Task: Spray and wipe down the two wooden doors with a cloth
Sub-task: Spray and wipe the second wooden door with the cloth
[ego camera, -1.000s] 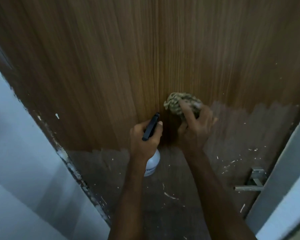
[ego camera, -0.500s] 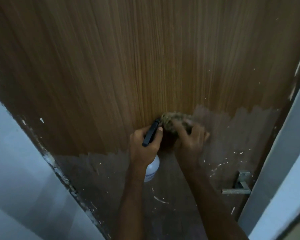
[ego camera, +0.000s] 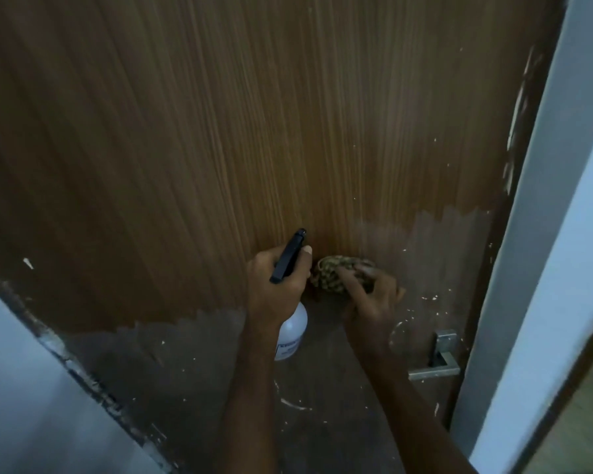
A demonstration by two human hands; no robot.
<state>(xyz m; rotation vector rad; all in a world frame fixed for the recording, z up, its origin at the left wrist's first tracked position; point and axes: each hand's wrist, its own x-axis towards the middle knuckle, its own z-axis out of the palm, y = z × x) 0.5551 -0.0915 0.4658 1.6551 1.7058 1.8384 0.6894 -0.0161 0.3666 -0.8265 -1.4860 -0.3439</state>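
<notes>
A wooden door (ego camera: 220, 131) fills the view, shiny brown above and dull, dusty and paint-flecked below. My left hand (ego camera: 276, 289) grips a white spray bottle (ego camera: 291, 331) with a black trigger head (ego camera: 288, 256), held close to the door. Just right of it, my right hand (ego camera: 370, 302) holds a bunched, patterned cloth (ego camera: 336, 273) and presses it on the door at the edge of the dull zone.
A metal lever handle (ego camera: 435, 360) sticks out at the door's lower right. The grey door frame (ego camera: 545, 200) runs down the right side. A pale wall (ego camera: 21, 388) and chipped frame edge lie at the lower left.
My right hand has carried the cloth down the door from above the bottle to beside my left hand. The view has shifted left and down across the door.
</notes>
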